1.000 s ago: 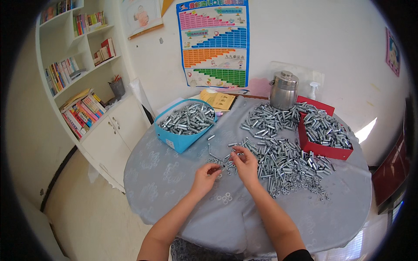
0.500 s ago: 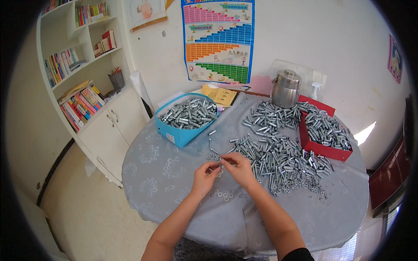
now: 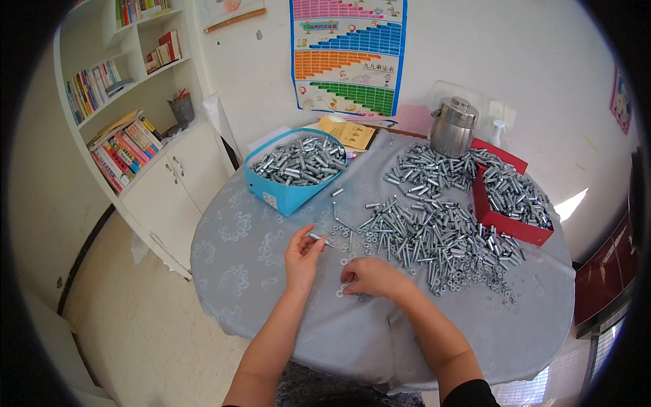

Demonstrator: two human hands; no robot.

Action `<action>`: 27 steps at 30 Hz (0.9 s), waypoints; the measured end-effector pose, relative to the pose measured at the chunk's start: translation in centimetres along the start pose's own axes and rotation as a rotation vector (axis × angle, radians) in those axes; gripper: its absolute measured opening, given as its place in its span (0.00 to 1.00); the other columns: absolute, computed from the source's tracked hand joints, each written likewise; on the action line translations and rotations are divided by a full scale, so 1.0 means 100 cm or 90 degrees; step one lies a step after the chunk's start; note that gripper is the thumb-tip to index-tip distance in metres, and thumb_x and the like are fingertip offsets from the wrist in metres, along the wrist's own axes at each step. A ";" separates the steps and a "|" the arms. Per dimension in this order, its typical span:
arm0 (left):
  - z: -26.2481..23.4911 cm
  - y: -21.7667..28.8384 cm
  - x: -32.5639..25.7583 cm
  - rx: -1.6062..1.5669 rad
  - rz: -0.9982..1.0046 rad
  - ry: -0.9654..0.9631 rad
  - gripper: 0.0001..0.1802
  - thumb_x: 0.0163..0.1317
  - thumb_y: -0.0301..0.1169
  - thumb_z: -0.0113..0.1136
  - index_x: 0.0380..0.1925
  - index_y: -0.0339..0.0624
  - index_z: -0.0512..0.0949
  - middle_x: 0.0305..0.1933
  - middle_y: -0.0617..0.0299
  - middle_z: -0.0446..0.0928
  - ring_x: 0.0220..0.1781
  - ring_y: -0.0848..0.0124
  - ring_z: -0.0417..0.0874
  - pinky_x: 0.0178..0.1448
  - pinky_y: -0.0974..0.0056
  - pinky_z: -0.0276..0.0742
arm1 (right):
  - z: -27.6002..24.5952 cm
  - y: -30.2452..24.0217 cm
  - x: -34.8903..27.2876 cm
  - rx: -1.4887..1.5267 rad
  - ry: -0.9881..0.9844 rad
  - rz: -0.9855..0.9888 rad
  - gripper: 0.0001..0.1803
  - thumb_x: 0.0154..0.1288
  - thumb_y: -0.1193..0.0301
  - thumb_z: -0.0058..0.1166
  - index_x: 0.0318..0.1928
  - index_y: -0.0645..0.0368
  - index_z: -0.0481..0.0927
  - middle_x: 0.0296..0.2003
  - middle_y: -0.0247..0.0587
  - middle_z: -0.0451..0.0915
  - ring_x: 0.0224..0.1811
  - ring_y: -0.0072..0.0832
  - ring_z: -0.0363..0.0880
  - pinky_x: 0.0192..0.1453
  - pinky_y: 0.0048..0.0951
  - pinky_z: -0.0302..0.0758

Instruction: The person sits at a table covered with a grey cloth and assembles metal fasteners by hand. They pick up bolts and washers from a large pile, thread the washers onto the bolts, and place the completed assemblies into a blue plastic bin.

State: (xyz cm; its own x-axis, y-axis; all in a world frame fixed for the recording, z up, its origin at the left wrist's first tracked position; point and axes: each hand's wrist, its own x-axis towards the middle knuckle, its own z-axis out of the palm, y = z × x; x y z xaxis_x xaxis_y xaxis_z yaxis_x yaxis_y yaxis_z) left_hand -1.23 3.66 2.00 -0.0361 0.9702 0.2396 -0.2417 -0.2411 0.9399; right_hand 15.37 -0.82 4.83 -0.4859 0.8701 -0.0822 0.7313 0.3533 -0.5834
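Observation:
My left hand (image 3: 303, 256) is raised over the cloth with a silver bolt (image 3: 319, 239) pinched between thumb and fingers, its shaft pointing right. To the right and nearer me, my right hand (image 3: 374, 277) reaches down to the table with its fingers curled together. Small metal rings, nuts or washers (image 3: 340, 294), lie beside those fingertips; whatever is between them is hidden. A few loose bolts (image 3: 342, 222) rest just beyond my hands. The large pile of bolts (image 3: 427, 234) spreads to the right, with many nuts (image 3: 468, 278) along its near edge.
A blue container (image 3: 288, 199) full of bolts stands at the left back, a red box (image 3: 519, 234) of bolts at the right. Behind the pile are a steel canister (image 3: 454, 129) and a spray bottle (image 3: 498, 132). The grey tablecloth (image 3: 237, 271) covers the round table.
My hands were together at the middle and are now apart. The left has drawn back leftward with the bolt; the right has gone down toward the rings nearer me. The view has shifted slightly.

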 end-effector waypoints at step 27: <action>-0.003 0.005 -0.004 -0.227 -0.321 -0.091 0.15 0.59 0.28 0.54 0.43 0.29 0.73 0.37 0.50 0.77 0.35 0.67 0.80 0.39 0.68 0.80 | 0.006 0.018 0.018 0.727 0.364 0.038 0.09 0.54 0.74 0.58 0.35 0.66 0.78 0.29 0.37 0.79 0.29 0.20 0.77 0.34 0.18 0.73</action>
State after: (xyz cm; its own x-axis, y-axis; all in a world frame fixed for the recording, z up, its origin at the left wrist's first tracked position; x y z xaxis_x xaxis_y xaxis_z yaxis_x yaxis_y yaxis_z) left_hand -1.61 3.12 2.32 0.2908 0.9435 -0.1587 -0.5046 0.2922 0.8124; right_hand 15.54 1.17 3.09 0.0160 0.9981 0.0597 -0.2178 0.0618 -0.9740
